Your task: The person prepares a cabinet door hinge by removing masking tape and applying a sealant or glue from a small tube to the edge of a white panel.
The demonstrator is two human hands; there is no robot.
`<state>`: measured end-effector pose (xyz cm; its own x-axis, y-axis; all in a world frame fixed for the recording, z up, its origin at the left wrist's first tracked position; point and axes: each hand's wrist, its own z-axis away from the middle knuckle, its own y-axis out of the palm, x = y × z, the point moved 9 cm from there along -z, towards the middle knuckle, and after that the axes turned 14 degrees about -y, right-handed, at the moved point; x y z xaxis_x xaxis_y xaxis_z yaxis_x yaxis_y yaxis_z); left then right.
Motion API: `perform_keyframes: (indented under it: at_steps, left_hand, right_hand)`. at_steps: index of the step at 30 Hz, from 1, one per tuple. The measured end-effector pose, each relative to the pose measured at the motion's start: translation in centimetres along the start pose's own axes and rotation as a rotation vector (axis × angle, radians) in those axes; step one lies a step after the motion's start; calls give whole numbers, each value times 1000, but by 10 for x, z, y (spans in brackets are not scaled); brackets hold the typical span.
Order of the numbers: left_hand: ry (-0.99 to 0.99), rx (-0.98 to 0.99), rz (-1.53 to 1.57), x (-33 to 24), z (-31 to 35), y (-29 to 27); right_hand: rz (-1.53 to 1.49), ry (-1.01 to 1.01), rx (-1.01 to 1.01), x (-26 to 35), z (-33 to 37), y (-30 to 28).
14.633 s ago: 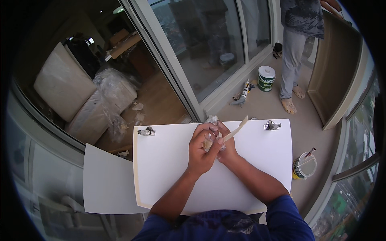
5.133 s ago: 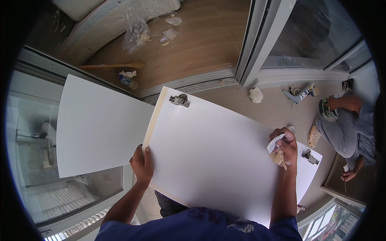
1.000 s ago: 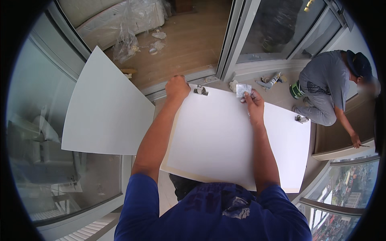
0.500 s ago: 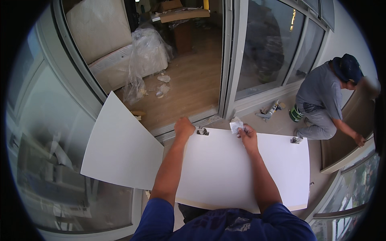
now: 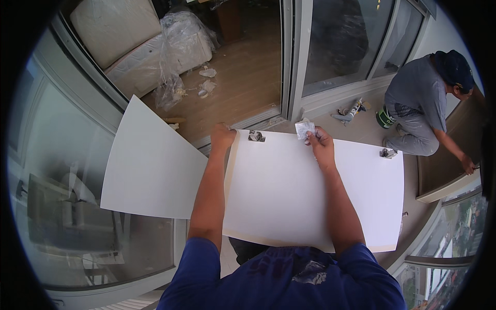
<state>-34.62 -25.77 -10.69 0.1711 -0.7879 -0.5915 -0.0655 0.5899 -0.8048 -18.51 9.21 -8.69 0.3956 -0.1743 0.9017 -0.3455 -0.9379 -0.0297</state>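
Observation:
In front of me is a white board (image 5: 279, 191) with beige edging along its left and near sides. Two metal cabinet hinges, a left hinge (image 5: 256, 136) and a right hinge (image 5: 388, 153), are fitted near its far edge. At the far left corner, my left hand (image 5: 223, 136) is closed on the board's edge, its fingertips partly hidden. My right hand (image 5: 322, 144) pinches a small clear plastic packet (image 5: 305, 130) above the far edge, between the hinges. What the packet contains is too small to make out.
A second white panel (image 5: 150, 170) leans at left by the sliding door frame. A crouching co-worker (image 5: 418, 108) holds a brown cabinet panel (image 5: 449, 150) at right. A green bucket (image 5: 384, 118) and a sealant tube (image 5: 354, 109) stand or lie nearby. Beyond the doorway is a plastic-wrapped mattress (image 5: 155, 57).
The view has shifted, so most things appear higher. My left hand sits slightly further left with the board's corner, and more of its beige left edge shows. The packet stays in my right hand.

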Motion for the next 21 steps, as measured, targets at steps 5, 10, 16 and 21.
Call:
perform_keyframes:
  at_steps: [5, 10, 16, 21]
  left_hand:
    - [33, 10, 261, 6, 25, -10]
    - [-20, -195, 36, -13, 53, -16]
    - [-46, -329, -195, -33, 68, -16]
    - [-26, -362, -143, -23, 66, -2]
  right_hand:
    - [-22, 62, 26, 4, 3, 1]
    - [-26, 107, 56, 1, 1, 4]
    - [90, 181, 129, 4, 0, 8]
    - [-2, 27, 102, 0, -2, 8]
